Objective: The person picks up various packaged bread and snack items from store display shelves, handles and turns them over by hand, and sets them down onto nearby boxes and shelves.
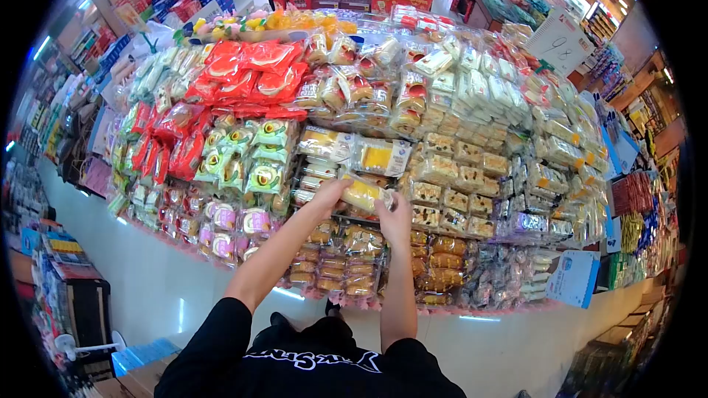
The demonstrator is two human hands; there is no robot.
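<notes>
Between both hands is a clear-wrapped yellow cake packet (pixel 362 192), tilted down toward the right. My left hand (pixel 331 196) pinches its left end, while my right hand (pixel 396 215) is closed on its right end. Just beyond lie two similar packets, a yellow cake packet (pixel 383 156) and a white-and-yellow packet (pixel 324 144). Silvery wrapped packets (pixel 317 174) are stacked beside my left hand. Nearer my body, under my forearms, sit brown wrapped buns (pixel 361 239).
Red packets (pixel 254 70) and green avocado-print packets (pixel 267 164) fill the left of the display. Wrapped nut-studded blocks (pixel 440 169) lie right. A handwritten price card (pixel 558 42) stands at the back right; a blue-edged card (pixel 574 278) hangs at the front right edge.
</notes>
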